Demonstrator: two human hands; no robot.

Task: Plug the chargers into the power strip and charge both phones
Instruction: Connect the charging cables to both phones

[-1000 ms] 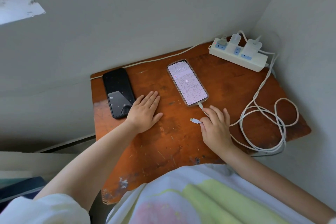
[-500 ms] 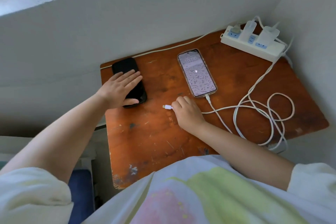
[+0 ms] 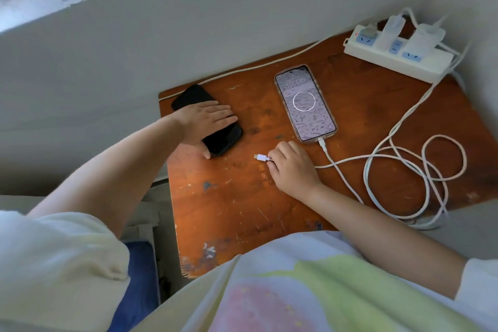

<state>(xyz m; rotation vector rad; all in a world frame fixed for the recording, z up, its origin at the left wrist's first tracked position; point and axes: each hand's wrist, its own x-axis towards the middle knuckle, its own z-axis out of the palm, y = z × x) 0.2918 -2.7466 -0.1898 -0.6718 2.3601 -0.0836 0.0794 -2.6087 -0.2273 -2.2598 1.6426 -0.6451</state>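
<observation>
Right hand (image 3: pixel 292 167) pinching cable connector (image 3: pixel 260 157), tip pointing left toward black phone (image 3: pixel 215 127) (long axis diagonal). Left hand (image 3: pixel 204 121) flat atop it, fingers spread, not clasping.

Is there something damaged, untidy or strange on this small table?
The wooden table is worn: scratches and chipped paint, worst at its near-left corner. The white charging cables lie in loose tangled loops at the right, some hanging over the edge. The black phone lies askew. Nothing is spilled.

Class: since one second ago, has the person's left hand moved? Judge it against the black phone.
Yes. The left hand has moved from the bare table beside the black phone up onto the phone, now lying flat across its middle.
</observation>
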